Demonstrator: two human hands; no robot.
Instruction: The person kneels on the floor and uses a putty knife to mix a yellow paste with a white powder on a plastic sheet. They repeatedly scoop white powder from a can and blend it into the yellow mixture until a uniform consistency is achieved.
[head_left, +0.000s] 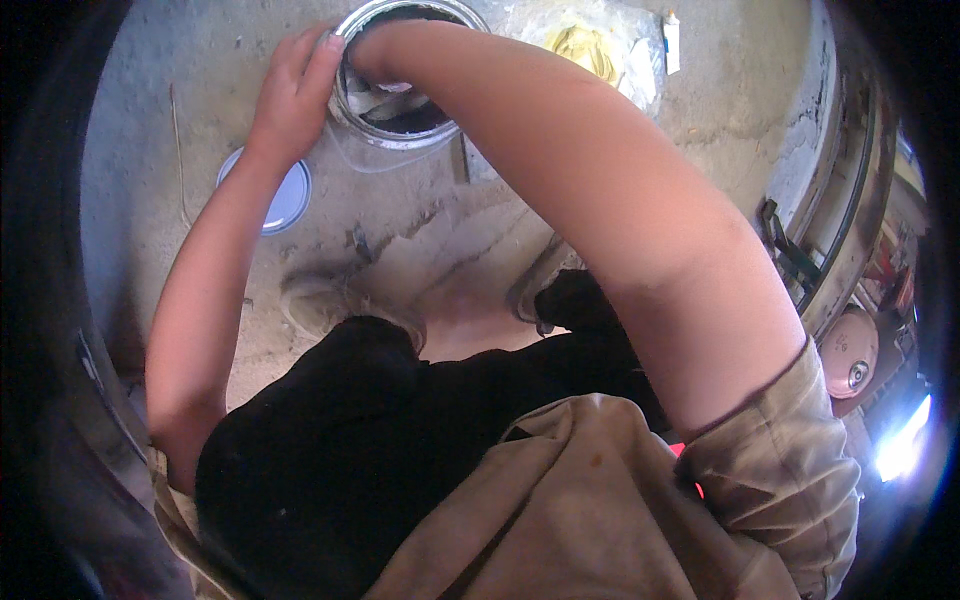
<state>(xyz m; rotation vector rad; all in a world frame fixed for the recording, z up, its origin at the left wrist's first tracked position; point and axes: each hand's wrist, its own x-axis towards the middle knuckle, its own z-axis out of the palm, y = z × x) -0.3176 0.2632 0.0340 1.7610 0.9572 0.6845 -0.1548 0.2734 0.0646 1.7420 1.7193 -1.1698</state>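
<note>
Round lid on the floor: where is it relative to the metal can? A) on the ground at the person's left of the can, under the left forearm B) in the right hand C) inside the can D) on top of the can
A: the round lid lies flat on the concrete, left of the metal can, while the left hand grips the can's rim.

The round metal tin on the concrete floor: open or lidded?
Open: the round metal tin has no lid on; the right hand reaches inside, the left hand grips its rim.
</note>
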